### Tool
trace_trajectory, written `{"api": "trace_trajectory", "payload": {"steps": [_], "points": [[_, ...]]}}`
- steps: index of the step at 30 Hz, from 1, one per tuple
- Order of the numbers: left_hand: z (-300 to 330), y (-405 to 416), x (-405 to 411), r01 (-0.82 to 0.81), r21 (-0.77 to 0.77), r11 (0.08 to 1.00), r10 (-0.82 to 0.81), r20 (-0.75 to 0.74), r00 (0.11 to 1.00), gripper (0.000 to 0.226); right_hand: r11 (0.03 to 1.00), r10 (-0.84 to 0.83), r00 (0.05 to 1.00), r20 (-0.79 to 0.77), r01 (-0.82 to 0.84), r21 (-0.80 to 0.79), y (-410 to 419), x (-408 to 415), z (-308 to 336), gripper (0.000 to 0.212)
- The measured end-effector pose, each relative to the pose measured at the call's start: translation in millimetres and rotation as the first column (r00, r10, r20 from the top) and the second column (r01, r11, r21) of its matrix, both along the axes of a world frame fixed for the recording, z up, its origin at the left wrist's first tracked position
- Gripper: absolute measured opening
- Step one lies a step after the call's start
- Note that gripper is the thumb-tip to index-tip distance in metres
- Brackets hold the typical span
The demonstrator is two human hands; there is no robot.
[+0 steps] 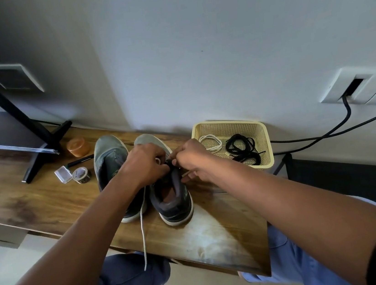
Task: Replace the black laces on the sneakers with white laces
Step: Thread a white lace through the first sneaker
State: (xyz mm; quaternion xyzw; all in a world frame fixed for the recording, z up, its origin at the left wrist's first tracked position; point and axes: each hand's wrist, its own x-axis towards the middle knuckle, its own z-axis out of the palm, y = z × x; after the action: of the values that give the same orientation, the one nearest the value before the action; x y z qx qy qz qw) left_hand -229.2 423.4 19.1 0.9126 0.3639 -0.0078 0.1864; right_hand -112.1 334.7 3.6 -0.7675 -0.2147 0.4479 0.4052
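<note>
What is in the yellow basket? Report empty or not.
Not empty. The yellow basket holds a coiled white lace and a bundle of black laces.

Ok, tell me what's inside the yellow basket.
The yellow basket holds two loose bundles: a coiled white lace on its left side and a tangle of black laces on its right. Nothing else shows; the floor beneath the black tangle is partly covered.

Sneakers: grey-green suede sneakers, white soles
Basket: pale yellow perforated plastic basket
Laces: coiled white lace, tangled black laces
Jar: orange round jar
</note>
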Motion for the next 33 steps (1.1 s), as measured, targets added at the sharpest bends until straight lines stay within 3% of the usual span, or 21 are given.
{"api": "trace_trajectory", "payload": {"steps": [6, 18, 25, 28, 31, 33], "points": [[-1.3, 0.8, -1.8, -0.019, -0.025, 1.000, 0.020, 0.031, 0.999, 0.004, 0.997, 0.071, 0.991, 0.111, -0.071, -0.008, 1.9, 1.5, -4.9, 0.020], [-9.5, 4.5, -13.2, -0.108, -0.189, 0.976, 0.133, 0.124, 0.983, 0.008, 0.940, 0.334, 0.850, 0.407, -0.329, -0.086, 6.5, 1.2, -4.1, 0.032], [0.2, 18.2, -13.5, -0.051, -0.181, 0.982, 0.056, 0.020, 0.998, 0.016, 0.972, 0.228, 0.964, 0.138, -0.234, 0.035, 7.5, 3.8, -2.0, 0.025], [4.7, 20.1, -14.2, 0.001, -0.226, 0.974, -0.001, 0.000, 1.000, 0.022, 0.955, 0.273, 0.889, 0.369, -0.296, 0.006, 7.5, 2.3, -3.3, 0.013], [11.5, 23.2, -17.8, 0.021, -0.241, 0.970, -0.031, -0.035, 0.999, 0.005, 0.938, 0.300, 0.796, 0.526, -0.346, -0.013, 9.4, 0.1, -3.6, 0.013], [13.9, 23.5, -20.5, 0.008, -0.245, 0.970, -0.014, -0.023, 1.000, 0.028, 0.926, 0.326, 0.740, 0.588, -0.376, -0.040, 10.1, -1.0, -2.5, 0.010]]}}
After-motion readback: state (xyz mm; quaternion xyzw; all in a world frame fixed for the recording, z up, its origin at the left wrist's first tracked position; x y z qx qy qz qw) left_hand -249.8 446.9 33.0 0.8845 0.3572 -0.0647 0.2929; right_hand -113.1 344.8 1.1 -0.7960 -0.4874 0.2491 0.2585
